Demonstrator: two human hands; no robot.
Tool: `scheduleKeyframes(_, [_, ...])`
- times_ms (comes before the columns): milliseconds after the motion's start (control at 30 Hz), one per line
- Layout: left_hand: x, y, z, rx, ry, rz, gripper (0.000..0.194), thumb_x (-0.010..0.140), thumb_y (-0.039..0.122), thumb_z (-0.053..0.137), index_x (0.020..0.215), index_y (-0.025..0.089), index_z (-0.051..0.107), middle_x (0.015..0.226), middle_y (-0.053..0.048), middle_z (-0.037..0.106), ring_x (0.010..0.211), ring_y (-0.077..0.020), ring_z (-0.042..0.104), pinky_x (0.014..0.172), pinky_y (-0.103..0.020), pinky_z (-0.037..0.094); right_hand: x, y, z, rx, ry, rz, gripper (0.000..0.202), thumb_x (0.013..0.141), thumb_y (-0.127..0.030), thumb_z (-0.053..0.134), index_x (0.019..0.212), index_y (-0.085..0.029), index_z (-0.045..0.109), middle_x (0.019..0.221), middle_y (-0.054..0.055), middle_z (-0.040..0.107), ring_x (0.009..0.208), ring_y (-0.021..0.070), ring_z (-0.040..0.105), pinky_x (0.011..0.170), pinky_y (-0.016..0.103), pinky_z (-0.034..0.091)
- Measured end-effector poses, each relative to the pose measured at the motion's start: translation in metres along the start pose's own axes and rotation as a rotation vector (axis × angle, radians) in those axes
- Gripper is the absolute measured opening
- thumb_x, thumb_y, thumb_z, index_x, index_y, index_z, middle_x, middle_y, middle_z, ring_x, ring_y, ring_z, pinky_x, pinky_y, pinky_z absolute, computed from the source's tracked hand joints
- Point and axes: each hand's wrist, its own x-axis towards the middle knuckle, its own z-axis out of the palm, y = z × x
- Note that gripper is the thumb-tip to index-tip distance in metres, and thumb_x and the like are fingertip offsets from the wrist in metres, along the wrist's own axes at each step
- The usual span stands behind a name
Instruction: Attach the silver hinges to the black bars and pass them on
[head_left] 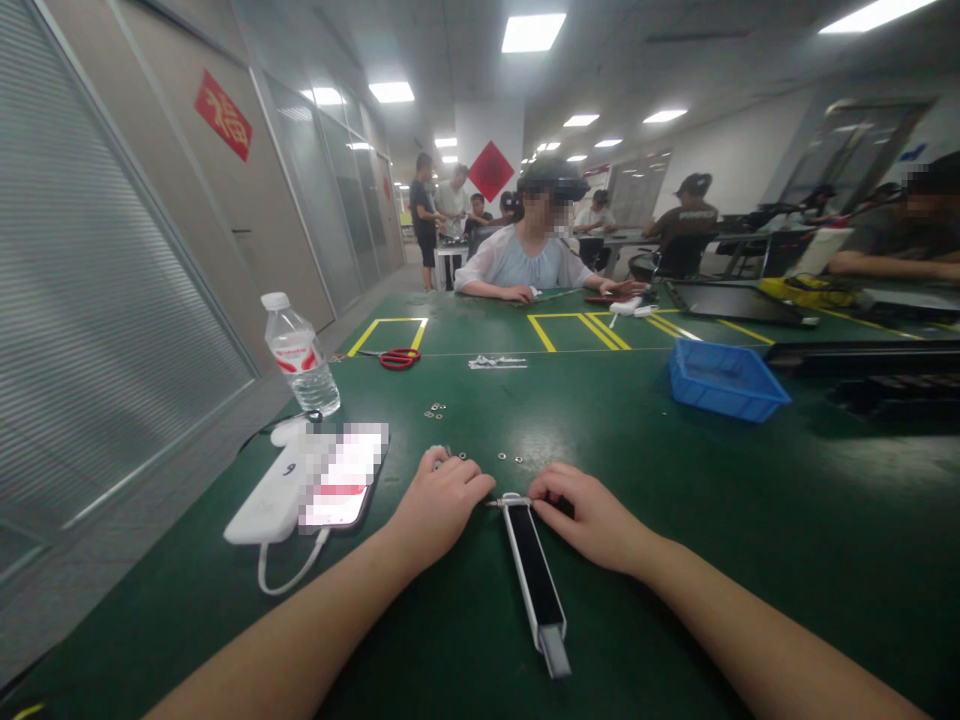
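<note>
A long, narrow piece with a white frame and a black face (pixel 536 565) lies on the green table in front of me, a grey tab (pixel 556 650) sticking out of its near end. Across its far end runs a thin metal rod (pixel 516 502). My right hand (pixel 592 518) pinches at the rod's right end, fingers curled. At the other side my left hand (pixel 442 505) is closed, its fingertips near the rod's left end; what they hold is hidden. Small metal rings (pixel 519 460) lie just beyond my hands, and another bunch of rings (pixel 435 411) sits farther off.
On the left are a water bottle (pixel 302 360), a white power bank (pixel 274 495) and a cabled phone (pixel 349 480). Red-handled scissors (pixel 400 359), thin silvery pieces (pixel 497 363) and a blue bin (pixel 724 380) stand farther back. A person (pixel 536 250) sits opposite.
</note>
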Motion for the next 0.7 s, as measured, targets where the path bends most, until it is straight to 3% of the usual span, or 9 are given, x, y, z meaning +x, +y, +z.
scheduleKeyframes(167, [-0.0003, 0.0005, 0.0005, -0.019, 0.006, -0.038, 0.021, 0.094, 0.010, 0.044, 0.101, 0.022, 0.061, 0.095, -0.003, 0.064, 0.088, -0.0202, 0.059, 0.090, -0.041, 0.029, -0.0003, 0.0005, 0.0000, 0.009, -0.003, 0.009, 0.012, 0.087, -0.012, 0.051, 0.082, -0.018, 0.060, 0.085, 0.005, 0.060, 0.080, 0.0171, 0.054, 0.073, 0.032, 0.045])
scheduleKeyframes(333, [-0.0015, -0.0015, 0.0005, -0.064, 0.020, 0.039, 0.025, 0.093, 0.008, 0.041, 0.101, 0.020, 0.061, 0.094, -0.004, 0.064, 0.086, -0.0190, 0.058, 0.086, -0.038, 0.033, -0.0008, 0.0008, -0.0001, 0.007, 0.000, 0.006, 0.011, 0.087, -0.013, 0.052, 0.082, -0.018, 0.060, 0.084, 0.004, 0.060, 0.080, 0.0170, 0.055, 0.073, 0.032, 0.045])
scheduleKeyframes(567, [-0.0003, -0.0051, 0.0036, -0.250, 0.264, 0.002, 0.019, 0.091, 0.010, 0.043, 0.097, 0.018, 0.060, 0.094, -0.004, 0.066, 0.087, -0.0179, 0.059, 0.083, -0.035, 0.038, -0.0004, 0.0011, -0.0001, 0.006, -0.002, 0.001, 0.012, 0.088, -0.013, 0.052, 0.083, -0.018, 0.060, 0.085, 0.005, 0.060, 0.080, 0.0168, 0.055, 0.074, 0.032, 0.045])
scheduleKeyframes(700, [0.0011, -0.0074, 0.0060, -0.392, 0.309, -0.029, 0.014, 0.088, 0.010, 0.049, 0.095, 0.018, 0.059, 0.089, -0.003, 0.066, 0.087, -0.0172, 0.060, 0.080, -0.032, 0.043, -0.0006, 0.0006, -0.0004, 0.012, -0.006, 0.000, 0.011, 0.088, -0.012, 0.052, 0.083, -0.017, 0.061, 0.085, 0.005, 0.060, 0.080, 0.0168, 0.055, 0.073, 0.032, 0.045])
